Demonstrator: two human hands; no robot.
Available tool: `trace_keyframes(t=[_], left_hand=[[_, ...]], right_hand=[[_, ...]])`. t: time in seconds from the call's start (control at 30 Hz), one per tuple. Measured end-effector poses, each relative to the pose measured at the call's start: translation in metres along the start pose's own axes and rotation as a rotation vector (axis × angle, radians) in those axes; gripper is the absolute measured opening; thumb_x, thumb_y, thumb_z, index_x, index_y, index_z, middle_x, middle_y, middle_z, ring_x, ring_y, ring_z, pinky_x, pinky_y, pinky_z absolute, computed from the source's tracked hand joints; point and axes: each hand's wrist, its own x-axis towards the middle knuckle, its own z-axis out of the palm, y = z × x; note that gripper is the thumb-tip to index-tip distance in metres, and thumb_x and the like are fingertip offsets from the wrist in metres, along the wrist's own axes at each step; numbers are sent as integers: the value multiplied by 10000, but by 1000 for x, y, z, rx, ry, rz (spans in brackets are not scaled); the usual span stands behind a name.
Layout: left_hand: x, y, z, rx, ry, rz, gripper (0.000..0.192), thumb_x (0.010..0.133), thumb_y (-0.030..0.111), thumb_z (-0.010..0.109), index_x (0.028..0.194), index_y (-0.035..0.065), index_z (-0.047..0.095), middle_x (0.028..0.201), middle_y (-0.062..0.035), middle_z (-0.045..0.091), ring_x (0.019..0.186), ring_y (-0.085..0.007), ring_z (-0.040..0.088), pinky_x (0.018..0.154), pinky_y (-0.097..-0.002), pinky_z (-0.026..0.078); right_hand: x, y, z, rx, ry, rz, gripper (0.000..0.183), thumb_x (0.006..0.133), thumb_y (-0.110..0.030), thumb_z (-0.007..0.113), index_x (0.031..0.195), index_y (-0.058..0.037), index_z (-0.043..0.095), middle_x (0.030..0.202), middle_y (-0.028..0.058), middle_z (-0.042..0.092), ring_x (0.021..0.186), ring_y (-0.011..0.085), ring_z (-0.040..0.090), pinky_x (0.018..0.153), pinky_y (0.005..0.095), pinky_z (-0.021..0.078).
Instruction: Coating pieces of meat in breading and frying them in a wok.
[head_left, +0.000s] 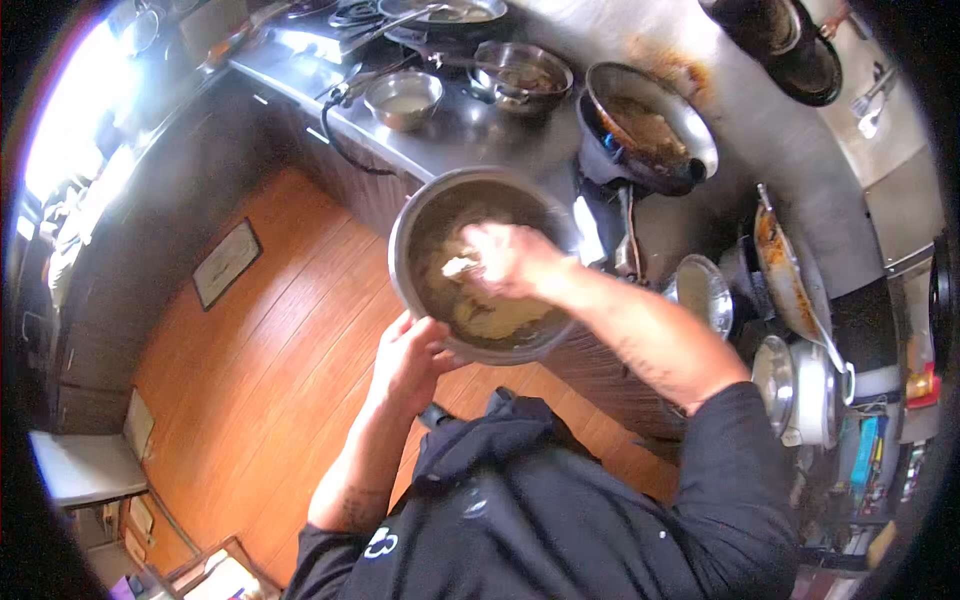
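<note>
My left hand (417, 349) grips the near left rim of a large metal mixing bowl (400, 247), tilted in front of me. My right hand (510, 255) is inside the bowl, blurred, its fingers curled around a clump of pale, dough-like mixture (459, 267). More of the mixture lies as a yellowish mass (499, 316) in the bottom of the bowl. The right hand and wrist hide part of the bowl's inside and its right rim.
Beyond the bowl, a wok (652, 127) with brown contents stands over a blue flame. A metal pan (525, 75) and a small bowl of pale liquid (403, 99) sit on the steel counter. To the right are a stained pan (787, 262) and a pale-filled bowl (694, 292).
</note>
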Motion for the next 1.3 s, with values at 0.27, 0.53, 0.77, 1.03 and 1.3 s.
trace_keyframes(t=[0.27, 0.53, 0.77, 1.03, 1.3], left_hand=[[3, -1, 48, -21, 18, -68, 313, 817, 19, 511, 1128, 15, 543, 1067, -116, 631, 864, -244, 655, 761, -446, 573], [22, -1, 61, 26, 60, -40, 306, 816, 19, 516, 1121, 14, 551, 1053, -117, 634, 859, -248, 662, 771, -441, 580], [69, 43, 36, 75, 5, -10, 352, 809, 23, 509, 1158, -18, 526, 1092, -167, 621, 896, -287, 661, 735, -456, 594], [137, 102, 23, 225, -150, -175, 325, 796, 32, 501, 1110, -39, 546, 1062, -172, 629, 840, -300, 670, 739, -463, 593], [181, 166, 41, 173, -344, -384, 491, 771, 87, 498, 1238, -60, 465, 1111, -203, 606, 940, -326, 654, 786, -497, 585]], right_hand=[[-14, 61, -63, 76, -24, -91, 301, 831, -157, 513, 1077, -110, 680, 1082, 172, 651, 1007, 309, 626, 876, 398, 502], [-14, 61, -26, -96, -196, 212, 435, 692, -271, 674, 1038, -7, 663, 1062, 220, 615, 1043, 374, 591, 926, 446, 459], [26, 98, -39, 711, -265, 445, 253, 781, -191, 696, 933, 10, 674, 867, 110, 681, 825, 151, 628, 729, 292, 480], [35, 88, -69, 1176, 155, 316, 239, 893, -118, 624, 1077, 33, 616, 940, 92, 673, 845, 132, 633, 788, 273, 497], [45, 80, -147, 573, 269, 72, 189, 823, -141, 614, 871, 35, 663, 691, 105, 667, 618, 141, 629, 582, 315, 494]])
